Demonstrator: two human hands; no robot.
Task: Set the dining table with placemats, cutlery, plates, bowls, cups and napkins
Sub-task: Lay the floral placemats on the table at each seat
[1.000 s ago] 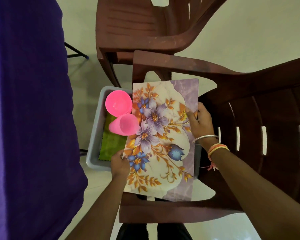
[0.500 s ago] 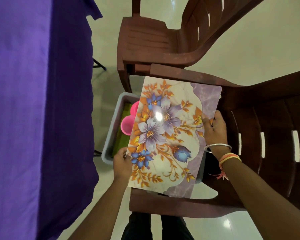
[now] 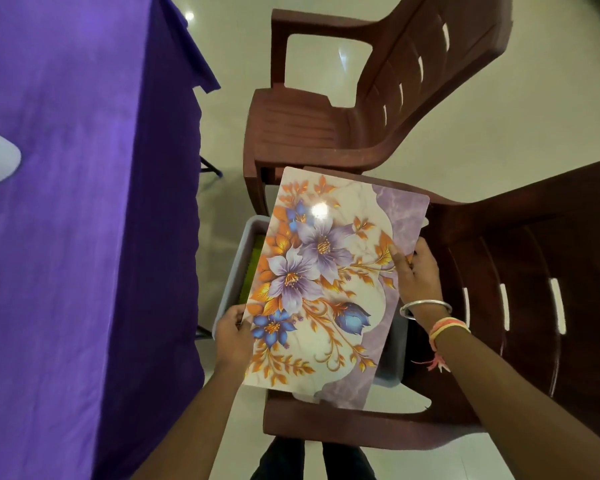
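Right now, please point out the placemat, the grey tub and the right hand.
placemat point(image 3: 326, 289), head view, middle of its flower print.
grey tub point(image 3: 236, 271), head view, its left wall.
right hand point(image 3: 418, 275), head view, its back.

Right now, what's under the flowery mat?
A grey tub sits under the mat, on a chair. Only its left rim, a corner and a strip of green cloth inside show. The mat hides whatever else is in it.

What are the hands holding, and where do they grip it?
The floral placemat: the left hand pinches its left edge near the bottom, the right hand grips the middle of its right edge.
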